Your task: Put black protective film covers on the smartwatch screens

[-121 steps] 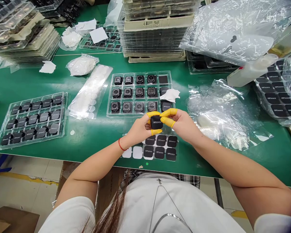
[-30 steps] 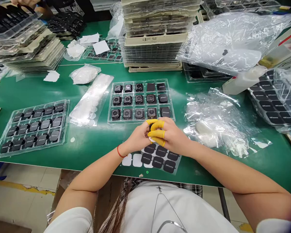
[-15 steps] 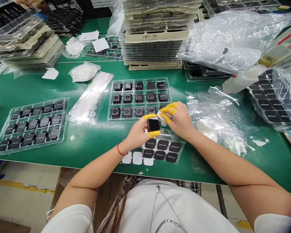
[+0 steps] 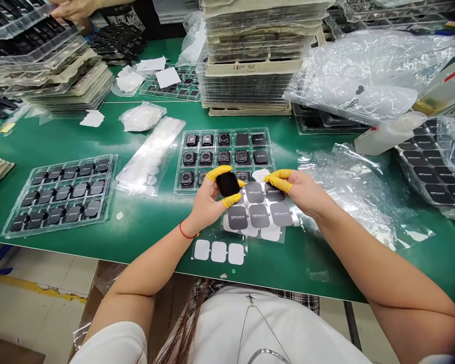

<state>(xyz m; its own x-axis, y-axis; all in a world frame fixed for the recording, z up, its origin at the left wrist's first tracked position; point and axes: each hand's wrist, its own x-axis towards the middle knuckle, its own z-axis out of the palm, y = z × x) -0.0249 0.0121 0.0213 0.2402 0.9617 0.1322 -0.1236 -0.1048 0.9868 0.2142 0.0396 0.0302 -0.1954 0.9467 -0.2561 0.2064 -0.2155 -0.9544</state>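
Observation:
Yellow finger covers are on the fingertips of both hands. My left hand point(image 4: 209, 199) grips a black square watch body point(image 4: 228, 185) by its edges, dark face up. To its right, my right hand point(image 4: 299, 189) pinches the upper right of a clear sheet of dark square HiFuture stickers point(image 4: 259, 216), which is lifted and tilted. A white piece point(image 4: 260, 175) is beside the right fingertips. Behind the hands lies a clear tray point(image 4: 177, 183) of watch bodies, its near row partly hidden.
White square stickers point(image 4: 219, 252) lie near the front edge. At left is another filled tray point(image 4: 111, 194); plastic bags point(image 4: 349, 177) spread at right. Tall tray stacks point(image 4: 250, 76) stand behind. A person's hand point(image 4: 74, 9) is at upper left.
My right hand has moved right and down and now holds up the sticker sheet, which lay on the table before. My left hand has shifted slightly left and up with the watch body.

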